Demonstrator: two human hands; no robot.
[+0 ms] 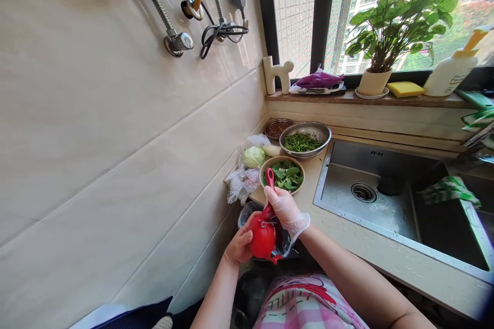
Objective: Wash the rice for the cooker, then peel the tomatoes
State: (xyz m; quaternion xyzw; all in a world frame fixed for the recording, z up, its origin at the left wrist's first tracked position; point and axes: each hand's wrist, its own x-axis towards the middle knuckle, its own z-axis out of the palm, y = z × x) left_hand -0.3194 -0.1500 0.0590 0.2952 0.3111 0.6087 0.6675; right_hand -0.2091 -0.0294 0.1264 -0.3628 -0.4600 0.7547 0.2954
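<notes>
A red tomato (263, 238) rests in my left hand (240, 242), whose fingers curl round its left side. My right hand (284, 209), in a clear plastic glove, grips a red-handled peeler (269, 179). The peeler's metal blade end lies against the top of the tomato. A curled strip of red peel (275, 258) hangs at the tomato's lower edge. Below both hands is a bin with a clear plastic liner (247, 212), partly hidden by them. Just beyond my right hand stands a bowl of green leaves (288, 175).
A metal colander (323, 140) of green vegetables and a bowl of brown pieces (276, 128) stand at the back corner. Cabbage (253, 157), a white radish-like vegetable (272, 150) and plastic bags (240, 183) lie by the wall. The sink (347, 211) is at right; a potted plant (373, 82) stands on the sill.
</notes>
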